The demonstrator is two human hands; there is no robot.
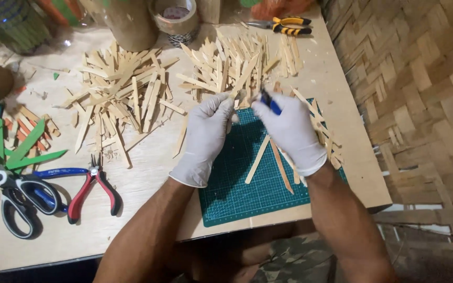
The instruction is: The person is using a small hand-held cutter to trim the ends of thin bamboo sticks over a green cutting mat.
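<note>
The mat (237,183) overhangs the table's (142,178) near edge, two sticks (268,162) lying on its bare middle. Above it both gloved hands meet: the left hand (205,133) pinches a stick (235,97), the right hand (289,131) closes round a blue knife (269,104). Scissors (19,194) and pliers (93,191) lie left; stick heaps (127,89) crowd the far side
</note>
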